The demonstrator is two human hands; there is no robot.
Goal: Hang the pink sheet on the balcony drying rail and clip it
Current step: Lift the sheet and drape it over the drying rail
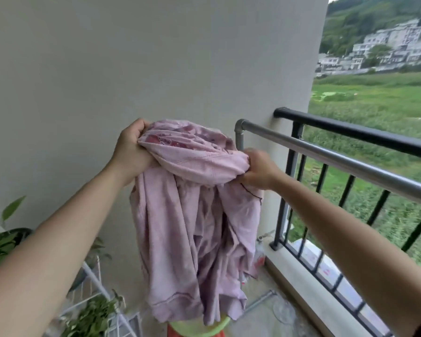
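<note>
Your left hand [131,152] and right hand [259,170] each grip the bunched pink sheet [192,215] before the pale wall [156,57], its folds hanging over a green basin [197,328], just left of the grey drying rail [338,161].

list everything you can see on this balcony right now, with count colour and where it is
pink sheet: one, pink, bunched at centre, hanging from both hands
drying rail: one, grey metal, right, in front of the balcony railing
balcony railing: one, black, right edge
wall: one, beige, behind the sheet
plants: several, green, lower left
wire rack: one, white, lower left among the plants
basin: one, green, on the floor under the sheet, partly hidden
field: green, beyond the railing
buildings: several, white, on the far hillside
left hand: grips the sheet's upper left
right hand: grips the sheet near the drying rail's end
</note>
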